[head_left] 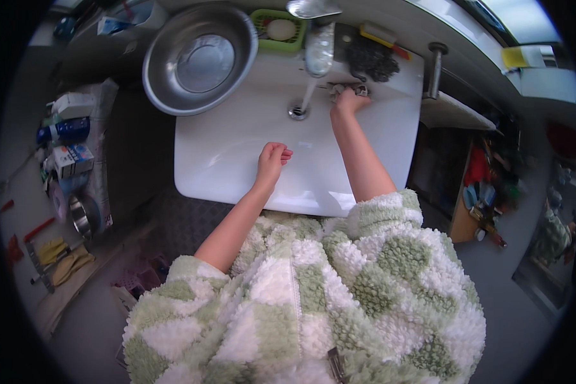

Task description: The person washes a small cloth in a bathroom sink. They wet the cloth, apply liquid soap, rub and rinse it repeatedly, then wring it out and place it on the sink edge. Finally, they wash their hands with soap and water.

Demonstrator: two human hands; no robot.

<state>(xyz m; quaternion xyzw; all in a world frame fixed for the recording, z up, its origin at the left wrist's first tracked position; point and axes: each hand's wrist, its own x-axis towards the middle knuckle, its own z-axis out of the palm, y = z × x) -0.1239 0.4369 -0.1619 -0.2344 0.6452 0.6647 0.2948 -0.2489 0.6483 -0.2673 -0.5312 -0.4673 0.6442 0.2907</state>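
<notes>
My right hand (351, 101) is shut on a crumpled greyish cloth (338, 90), pressed to the back right of a white washbasin (221, 158). My left hand (272, 156) hovers over the middle of the basin, its fingers curled together and nothing visible in them. Water (309, 93) runs from a chrome tap (319, 50) down to the drain (297, 110), which lies between my hands and further back. Behind my right hand, a dark mesh-like bundle (374, 62) rests on the basin's back ledge.
A stainless steel bowl (163, 91) sits over the basin's back left corner. On the ledge are a green soap dish (281, 45) with pale soap (281, 30) and a yellow-edged brush (379, 34). A metal bar (434, 74) juts out at the right. Boxes and bottles (72, 129) crowd the left side.
</notes>
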